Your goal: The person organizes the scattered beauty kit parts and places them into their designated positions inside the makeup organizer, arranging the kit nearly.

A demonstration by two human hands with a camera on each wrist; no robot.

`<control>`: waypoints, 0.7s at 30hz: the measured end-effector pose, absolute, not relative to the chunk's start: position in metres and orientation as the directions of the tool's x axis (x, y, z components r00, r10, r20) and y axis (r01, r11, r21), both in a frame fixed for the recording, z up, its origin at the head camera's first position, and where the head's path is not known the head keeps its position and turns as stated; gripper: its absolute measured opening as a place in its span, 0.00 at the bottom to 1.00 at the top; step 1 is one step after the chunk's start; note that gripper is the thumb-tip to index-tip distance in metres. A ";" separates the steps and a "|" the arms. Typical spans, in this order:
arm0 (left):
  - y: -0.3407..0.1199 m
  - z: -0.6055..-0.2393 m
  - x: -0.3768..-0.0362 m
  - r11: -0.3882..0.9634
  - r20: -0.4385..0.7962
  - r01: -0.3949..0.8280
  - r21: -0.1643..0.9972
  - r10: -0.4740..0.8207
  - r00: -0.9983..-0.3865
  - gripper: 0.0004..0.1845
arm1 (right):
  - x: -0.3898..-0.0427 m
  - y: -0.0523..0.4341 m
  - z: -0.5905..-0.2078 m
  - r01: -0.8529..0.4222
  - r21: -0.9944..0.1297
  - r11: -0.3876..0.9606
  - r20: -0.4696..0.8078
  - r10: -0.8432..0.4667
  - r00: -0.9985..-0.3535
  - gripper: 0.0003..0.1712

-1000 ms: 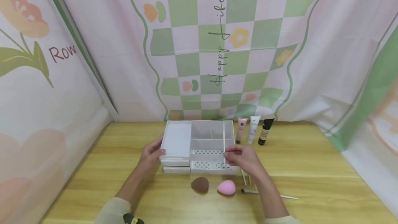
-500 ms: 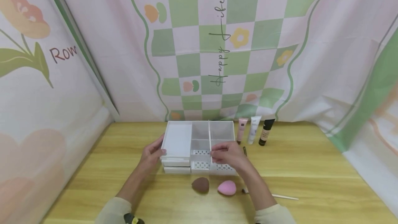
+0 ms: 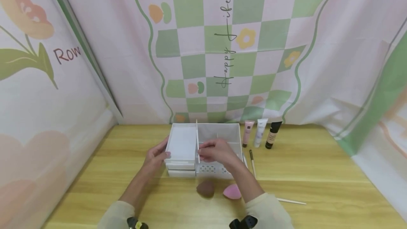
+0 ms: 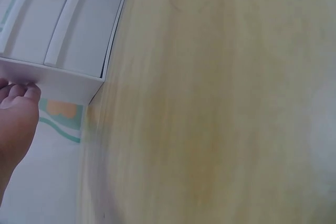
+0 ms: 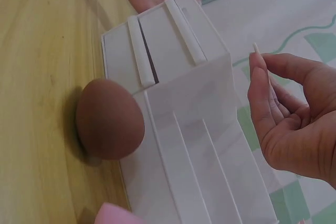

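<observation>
A white desktop organizer (image 3: 181, 142) stands at the table's back, with drawers on its left and divided compartments on its right. My left hand (image 3: 154, 156) grips its left side, thumb at the top edge; in the left wrist view, the curled fingers (image 4: 20, 91) lie against the side wall. Between thumb and fingers, my right hand (image 3: 217, 152) pinches a slim white makeup brush (image 3: 197, 133). It is upright above the border between drawers and compartments; its pale end (image 5: 256, 49) pokes out past the fingertips. That hand hides part of the compartments.
A brown makeup sponge (image 3: 206, 189) and a pink one (image 3: 232, 192) lie before the organizer. Right of it stand a pink tube (image 3: 247, 133), a white tube (image 3: 260, 133) and a black-and-beige tube (image 3: 272, 135). A dark-tipped brush (image 3: 253, 165) and another brush handle (image 3: 292, 201) lie nearby.
My right hand has moved left with the upright brush, from the organizer's right side to the edge of the drawer section. The left hand has kept its grip in place.
</observation>
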State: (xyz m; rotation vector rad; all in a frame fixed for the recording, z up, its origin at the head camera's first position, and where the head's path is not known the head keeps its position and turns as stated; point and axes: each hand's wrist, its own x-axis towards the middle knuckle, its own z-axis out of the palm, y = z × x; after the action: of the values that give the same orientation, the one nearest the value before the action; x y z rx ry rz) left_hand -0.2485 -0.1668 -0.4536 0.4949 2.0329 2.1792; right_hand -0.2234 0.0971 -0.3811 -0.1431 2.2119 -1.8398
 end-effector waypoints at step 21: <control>-0.168 -0.450 -0.250 -0.041 0.135 0.128 0.991 0.311 -0.941 0.36 | -0.257 0.049 -0.364 0.183 -0.934 0.308 -0.260 -0.229 -0.938 0.09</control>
State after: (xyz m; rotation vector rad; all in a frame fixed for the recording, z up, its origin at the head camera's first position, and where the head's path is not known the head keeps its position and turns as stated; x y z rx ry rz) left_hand -0.2500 -0.1685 -0.4502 0.4809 2.0810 2.1235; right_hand -0.2570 0.0485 -0.3644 -0.0416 2.2365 -1.6660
